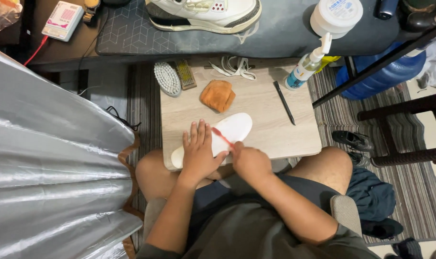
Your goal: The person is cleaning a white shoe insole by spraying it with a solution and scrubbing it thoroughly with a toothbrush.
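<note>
Your left hand (199,151) lies flat, fingers spread, pressing a white foam insole (230,130) onto the pale wooden board (270,127) across your knees. Your right hand (249,160) is clenched around a thin red brush (222,136) whose head rests on the insole. Behind it lie a crumpled orange cloth (218,95), a spray bottle (306,64) of clear liquid, a black pen (284,102) and a round bristle brush (167,78).

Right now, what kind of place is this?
Likely a home shoe-cleaning corner: a white insole scrubbed on a small wooden table, brushes and a spray bottle beside it, a sneaker above.
</note>
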